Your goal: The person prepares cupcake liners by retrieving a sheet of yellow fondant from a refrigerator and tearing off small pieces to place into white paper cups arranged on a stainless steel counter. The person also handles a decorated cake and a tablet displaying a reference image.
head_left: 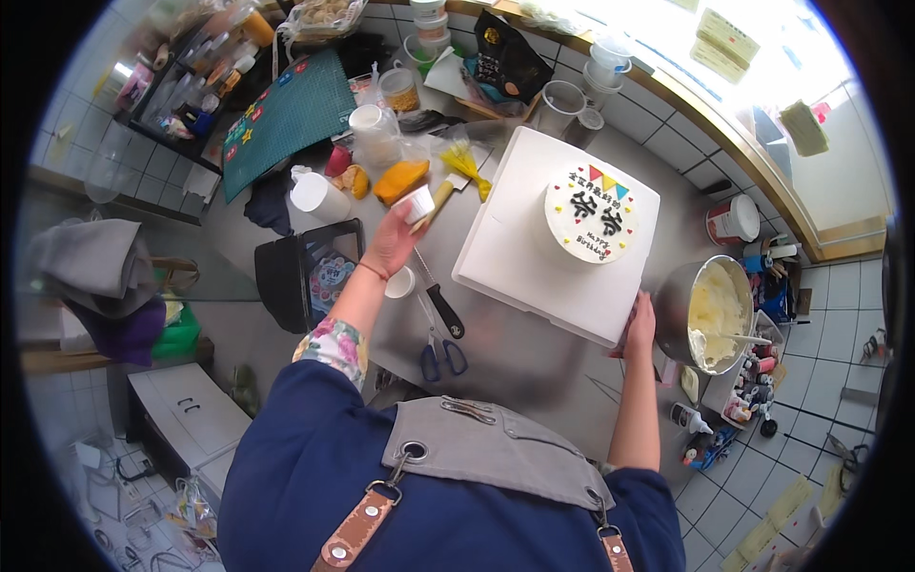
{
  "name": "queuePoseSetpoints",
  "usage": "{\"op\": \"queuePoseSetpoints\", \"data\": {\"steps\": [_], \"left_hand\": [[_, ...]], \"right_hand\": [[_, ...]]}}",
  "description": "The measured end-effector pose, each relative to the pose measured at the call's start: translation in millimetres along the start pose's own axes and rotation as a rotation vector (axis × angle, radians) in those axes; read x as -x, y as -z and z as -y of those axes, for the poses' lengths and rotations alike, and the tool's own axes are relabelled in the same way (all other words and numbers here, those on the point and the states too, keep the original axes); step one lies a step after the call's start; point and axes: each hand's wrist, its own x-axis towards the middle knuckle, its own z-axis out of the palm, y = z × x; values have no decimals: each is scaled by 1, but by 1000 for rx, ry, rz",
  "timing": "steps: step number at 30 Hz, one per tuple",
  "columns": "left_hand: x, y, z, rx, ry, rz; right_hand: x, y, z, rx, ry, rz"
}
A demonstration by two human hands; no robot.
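Observation:
My left hand holds a small white cup over the steel table. Beside those fingers lies a spatula with a pale wooden handle, and an orange-filled piping bag is just beyond. A round white cake sits on a square white foam board. It carries coloured bunting, small hearts and dark piped lettering. At the board's right edge is my right hand, its fingertips partly hidden. Something reddish shows by that hand, but whether it is gripped is unclear.
A steel mixing bowl of cream stands right of my right hand. Blue-handled scissors, a black-handled serrated knife and a white cup lie nearer me. A paper-cup stack and a green cutting mat are leftward.

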Motion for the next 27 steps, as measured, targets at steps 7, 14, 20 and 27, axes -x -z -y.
{"op": "queuePoseSetpoints", "data": {"steps": [7, 14, 20, 27], "left_hand": [[16, 14, 32, -1444, -286, -138], [-7, 4, 82, -1921, -382, 85], [-10, 4, 100, -2062, -315, 55], [-2, 8, 101, -2153, -360, 96]], "right_hand": [[165, 39, -102, 501, 235, -142], [218, 114, -143, 1259, 587, 87], [178, 143, -127, 1424, 548, -50], [89, 108, -88, 1431, 522, -350]]}}
